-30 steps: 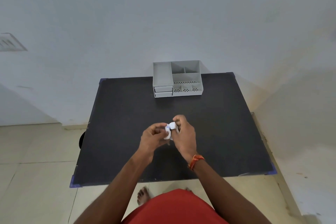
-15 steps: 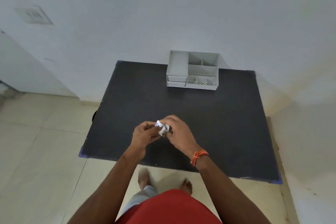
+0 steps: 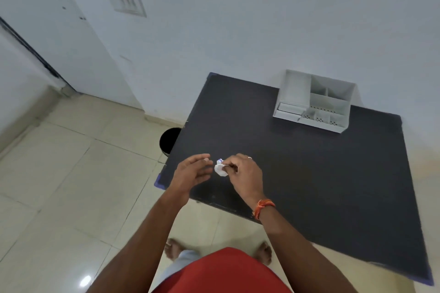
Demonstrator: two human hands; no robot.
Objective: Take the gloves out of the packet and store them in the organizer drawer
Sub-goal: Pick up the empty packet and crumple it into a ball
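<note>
Pinching right hand (image 3: 245,173): fingers closed on a crumpled white packet (image 3: 220,169), centre of frame.
Left hand (image 3: 190,172): fingers spread, empty, just beside the packet.
Organizer (image 3: 314,102): upper right, on the black bench (image 3: 309,162).

This looks like a plain room in a home. The floor (image 3: 59,185) has beige tiles, the wall (image 3: 238,19) is bare and white with a switch plate (image 3: 126,3), and a door (image 3: 47,31) stands at the left. A black table (image 3: 309,173) stands against the wall.
</note>
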